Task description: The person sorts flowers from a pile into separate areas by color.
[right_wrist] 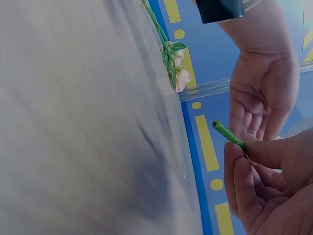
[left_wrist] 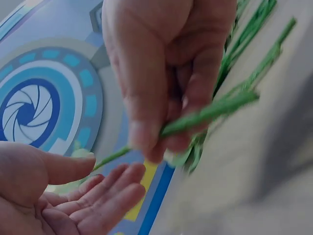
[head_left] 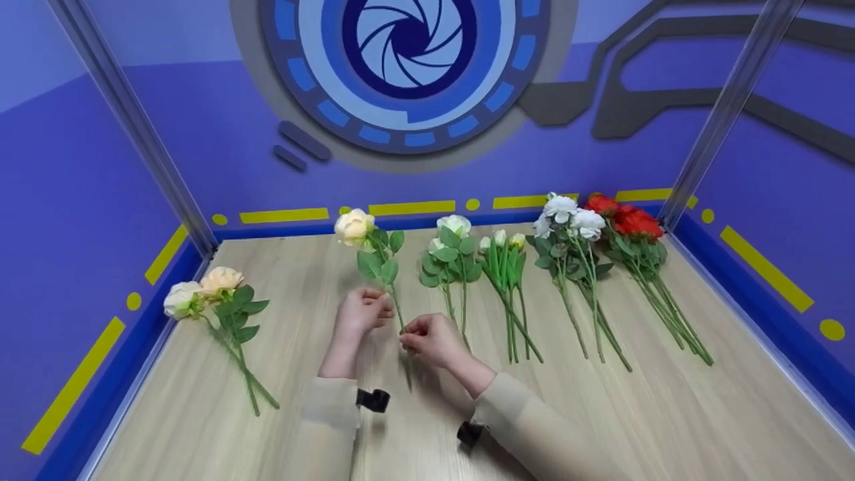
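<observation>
A cream rose (head_left: 354, 227) with a long green stem (head_left: 395, 304) is held up over the wooden table (head_left: 668, 414). My right hand (head_left: 409, 339) pinches the stem near its lower end; in the left wrist view its thumb and fingers (left_wrist: 146, 132) close on the stem (left_wrist: 215, 111), and in the right wrist view the cut end (right_wrist: 226, 131) sticks out past the fingertips (right_wrist: 239, 152). My left hand (head_left: 375, 309) lies just left of the stem, palm open (left_wrist: 93, 196) with relaxed fingers (right_wrist: 259, 98), holding nothing.
Two pale roses (head_left: 200, 294) lie at the table's left edge, also seen as pale roses (right_wrist: 175, 63) from the right wrist. Right of my hands lie a green-white bunch (head_left: 454, 257), small buds (head_left: 504, 274), white flowers (head_left: 568, 227) and red flowers (head_left: 631, 224). Blue walls enclose the table.
</observation>
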A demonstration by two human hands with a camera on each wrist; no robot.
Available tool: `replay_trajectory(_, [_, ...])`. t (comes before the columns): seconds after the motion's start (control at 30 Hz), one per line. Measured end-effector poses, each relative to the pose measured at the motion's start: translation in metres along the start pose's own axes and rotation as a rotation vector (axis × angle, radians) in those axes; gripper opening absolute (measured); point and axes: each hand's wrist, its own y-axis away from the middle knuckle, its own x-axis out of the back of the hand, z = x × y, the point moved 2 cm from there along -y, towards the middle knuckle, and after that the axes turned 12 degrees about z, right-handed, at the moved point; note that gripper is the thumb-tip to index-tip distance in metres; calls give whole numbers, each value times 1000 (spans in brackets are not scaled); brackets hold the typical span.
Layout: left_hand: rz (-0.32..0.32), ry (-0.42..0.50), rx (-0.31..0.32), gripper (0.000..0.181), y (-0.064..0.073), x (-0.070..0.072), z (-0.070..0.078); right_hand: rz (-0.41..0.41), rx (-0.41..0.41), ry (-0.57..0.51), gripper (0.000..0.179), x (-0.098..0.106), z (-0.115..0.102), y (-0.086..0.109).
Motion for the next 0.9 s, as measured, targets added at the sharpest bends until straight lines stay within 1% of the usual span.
replay_trajectory(0.1, [80, -129, -24, 26, -12, 28, -10, 6, -25, 25, 11, -5, 2, -5])
replay_trajectory(0.2, [185, -282, -85, 26, -22, 61, -20, 22, -73, 55, 11, -7, 5, -10])
replay_trajectory(0.27, [247, -381, -114, 25, -25, 83, -27, 33, -108, 78, 10, -8, 8, -14])
replay_trajectory(0.37, [315, -497, -110, 26, -27, 112, -35, 38, -158, 105, 10, -10, 12, -19])
replay_trajectory(0.47, [368, -613, -37, 30, -30, 134, -43, 46, -189, 134, 9, -11, 16, -23])
replay_trajectory(0.53, [394, -652, 54, 36, -32, 145, -50, 49, -208, 143, 9, -13, 18, -25])
replay_trajectory(0.6, [406, -660, 156, 44, -33, 153, -56, 49, -225, 155, 9, -14, 19, -27])
replay_trajectory(0.7, [427, -622, 264, 54, -33, 162, -65, 50, -253, 168, 8, -17, 21, -29])
replay_trajectory(0.77, [437, -622, 285, 58, -34, 166, -70, 51, -265, 168, 8, -19, 21, -30])
replay_trajectory(0.9, [447, -609, 281, 59, -35, 169, -78, 54, -284, 123, 6, -22, 23, -30])
